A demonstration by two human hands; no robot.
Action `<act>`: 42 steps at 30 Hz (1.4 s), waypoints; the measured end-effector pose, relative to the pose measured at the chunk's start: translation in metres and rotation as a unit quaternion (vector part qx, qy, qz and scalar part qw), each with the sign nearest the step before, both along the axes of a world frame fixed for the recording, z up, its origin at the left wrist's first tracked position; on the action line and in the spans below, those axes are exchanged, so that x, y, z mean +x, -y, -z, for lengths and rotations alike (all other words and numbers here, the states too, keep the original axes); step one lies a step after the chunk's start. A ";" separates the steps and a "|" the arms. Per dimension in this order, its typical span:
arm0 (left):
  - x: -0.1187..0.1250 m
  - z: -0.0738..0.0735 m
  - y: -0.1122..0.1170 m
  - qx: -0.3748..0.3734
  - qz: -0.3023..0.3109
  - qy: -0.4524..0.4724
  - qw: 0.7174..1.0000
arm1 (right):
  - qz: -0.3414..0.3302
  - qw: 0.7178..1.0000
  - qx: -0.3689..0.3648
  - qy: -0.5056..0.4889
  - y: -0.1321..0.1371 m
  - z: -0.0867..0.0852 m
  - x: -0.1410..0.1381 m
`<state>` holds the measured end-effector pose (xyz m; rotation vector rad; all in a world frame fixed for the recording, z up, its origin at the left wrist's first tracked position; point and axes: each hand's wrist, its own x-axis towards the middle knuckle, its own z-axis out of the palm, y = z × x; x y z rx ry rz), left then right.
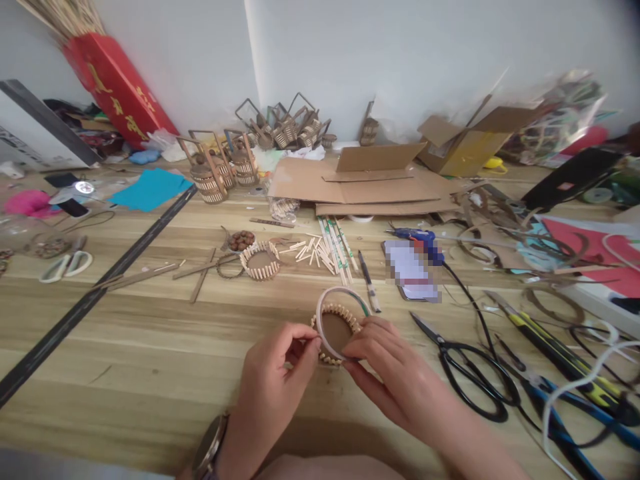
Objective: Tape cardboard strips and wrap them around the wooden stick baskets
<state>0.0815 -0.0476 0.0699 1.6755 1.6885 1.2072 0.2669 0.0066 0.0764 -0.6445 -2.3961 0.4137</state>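
My left hand (275,380) and my right hand (387,370) together hold a small round basket (336,331) made of short wooden sticks around a brown cardboard disc. A thin white ring (327,298) leans over the basket's rim. Left fingers pinch the rim at its left side; right fingers close on its right side. A watch (210,450) sits on the left wrist. A similar stick basket (260,260) stands farther back on the wooden table (150,347).
Black scissors (470,373) and cutters (550,353) lie right of my hands. A blue glue gun (417,237), loose sticks (320,250), flat cardboard (360,183), finished handled baskets (215,173), white scissors (65,263) and a long black strip (100,293) surround the work area.
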 end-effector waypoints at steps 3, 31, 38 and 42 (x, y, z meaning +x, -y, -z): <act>0.000 -0.003 0.005 0.032 0.023 -0.036 0.999 | 0.037 0.999 0.019 -0.020 0.002 0.003 0.001; 0.010 0.014 0.012 -0.092 0.097 0.375 0.917 | 0.144 0.822 -0.466 -0.294 0.032 0.000 -0.019; 0.014 0.011 0.005 -0.186 0.093 0.464 0.861 | 0.132 0.836 -0.434 -0.307 0.033 0.012 -0.020; 0.014 0.009 0.004 -0.158 0.047 0.477 0.863 | 0.180 0.918 -0.277 -0.218 0.032 0.003 -0.006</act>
